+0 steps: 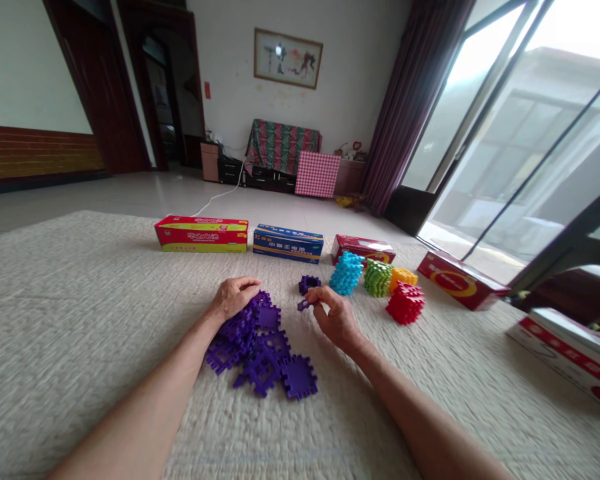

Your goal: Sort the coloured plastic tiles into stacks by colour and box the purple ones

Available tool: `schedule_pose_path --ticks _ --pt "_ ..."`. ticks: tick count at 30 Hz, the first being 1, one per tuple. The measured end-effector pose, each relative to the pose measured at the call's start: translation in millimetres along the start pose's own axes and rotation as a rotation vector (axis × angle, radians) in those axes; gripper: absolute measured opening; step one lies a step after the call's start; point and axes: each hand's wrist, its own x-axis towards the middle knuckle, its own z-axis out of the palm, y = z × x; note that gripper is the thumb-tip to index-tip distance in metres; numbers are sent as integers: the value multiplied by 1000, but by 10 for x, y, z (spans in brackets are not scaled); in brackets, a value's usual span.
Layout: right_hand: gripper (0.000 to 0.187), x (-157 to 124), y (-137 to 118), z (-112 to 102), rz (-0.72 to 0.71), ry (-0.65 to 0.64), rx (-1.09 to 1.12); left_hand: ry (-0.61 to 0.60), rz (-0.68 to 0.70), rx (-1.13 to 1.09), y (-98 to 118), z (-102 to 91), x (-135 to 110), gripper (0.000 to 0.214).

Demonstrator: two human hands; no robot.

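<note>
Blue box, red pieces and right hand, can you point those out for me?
Blue box (288,249): head view, front face.
Red pieces (405,304): head view, middle of the cluster.
Right hand (337,319): head view, back of the hand.

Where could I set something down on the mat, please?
The mat is bare left of the left hand, nearer than the red-and-yellow box, and between the right forearm and the red-and-white box. It is crowded around the purple pieces and the coloured blocks beyond the right hand.
</note>
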Motion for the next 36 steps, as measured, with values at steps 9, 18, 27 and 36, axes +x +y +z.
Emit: schedule_pose_path --ticks 9,18,27,36 --pt "24 -48 -135 -156 -63 -222 -100 -1 8 13 -4 -6 -3 35" --pt "28 -126 -72 -88 -15 -309 -231 -5 5 -14 -15 1 -4 34" --pt "27 -129 -95 -96 -25 -248 -130 -17 24 5 -51 2 0 33" --pt "26 -121 -141 -111 25 -218 -70 -24 19 9 -50 -4 -20 32"
